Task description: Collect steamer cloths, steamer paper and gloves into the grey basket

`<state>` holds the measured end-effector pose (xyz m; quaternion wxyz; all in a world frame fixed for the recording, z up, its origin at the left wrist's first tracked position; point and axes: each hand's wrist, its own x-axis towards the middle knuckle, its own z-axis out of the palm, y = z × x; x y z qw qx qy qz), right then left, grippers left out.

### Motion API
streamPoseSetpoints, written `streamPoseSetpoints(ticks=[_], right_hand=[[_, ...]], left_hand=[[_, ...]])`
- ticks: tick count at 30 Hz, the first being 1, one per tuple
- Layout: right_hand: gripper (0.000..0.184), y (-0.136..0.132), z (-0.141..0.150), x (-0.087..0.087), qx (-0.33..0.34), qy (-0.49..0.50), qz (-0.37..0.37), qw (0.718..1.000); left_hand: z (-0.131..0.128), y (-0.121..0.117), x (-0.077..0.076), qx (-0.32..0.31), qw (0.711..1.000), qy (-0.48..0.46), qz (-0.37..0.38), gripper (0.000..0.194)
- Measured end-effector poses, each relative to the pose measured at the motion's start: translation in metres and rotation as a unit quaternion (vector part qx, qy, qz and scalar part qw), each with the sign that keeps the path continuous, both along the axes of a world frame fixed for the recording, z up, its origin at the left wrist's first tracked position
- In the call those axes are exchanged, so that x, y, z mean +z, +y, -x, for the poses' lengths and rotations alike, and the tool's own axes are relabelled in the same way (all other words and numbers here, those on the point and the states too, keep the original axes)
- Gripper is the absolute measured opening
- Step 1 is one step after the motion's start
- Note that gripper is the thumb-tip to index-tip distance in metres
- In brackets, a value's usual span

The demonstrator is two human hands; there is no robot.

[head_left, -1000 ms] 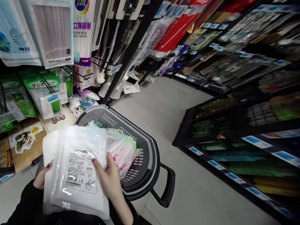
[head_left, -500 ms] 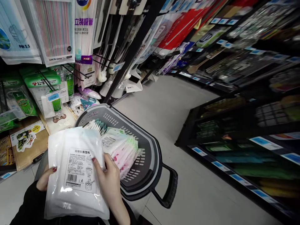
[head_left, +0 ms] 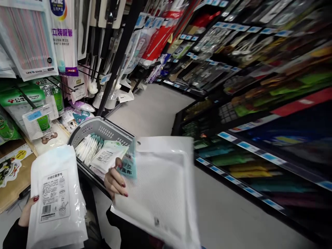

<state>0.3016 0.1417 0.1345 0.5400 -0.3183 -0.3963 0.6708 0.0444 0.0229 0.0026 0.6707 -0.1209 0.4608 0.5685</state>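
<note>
My left hand [head_left: 29, 208] grips a stack of white steamer cloth packets [head_left: 55, 193] by its left edge, the printed label and barcode facing up. In my right hand [head_left: 114, 179] is a single steamer cloth packet [head_left: 158, 186], turned to show its clear front and the white mesh inside, with a teal label at its upper left corner. My right fingers close over that label side. Behind both hands stands a grey shopping basket [head_left: 86, 126], partly covered by the packets. Inside it lie several white packets [head_left: 89, 147] and a green-topped packet [head_left: 110, 155] with a barcode label.
Hanging goods fill the left rack, among them a pack of striped straws [head_left: 28, 41] and green-carded packs [head_left: 23, 95]. A black rack post [head_left: 120, 58] rises behind the basket. Shelves with blue price tags [head_left: 246, 151] line the right of the grey aisle floor [head_left: 150, 107].
One packet has come off the stack and swung right in my right hand, flipped to its clear side. The stack stays in my left hand, lower left. The view has turned right.
</note>
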Motion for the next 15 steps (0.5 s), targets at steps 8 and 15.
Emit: streamPoseSetpoints(ticks=[8,15], right_hand=[[0.024,0.032,0.011,0.009,0.075,0.469,-0.016,0.880],[0.026,0.093,-0.026,0.040,-0.107,0.072,-0.060,0.990]], left_hand=[[-0.003,-0.001,-0.001,-0.014,0.999,-0.038,0.022,0.021],[-0.005,-0.001,-0.004,-0.028,0.998,-0.043,0.024,0.040]])
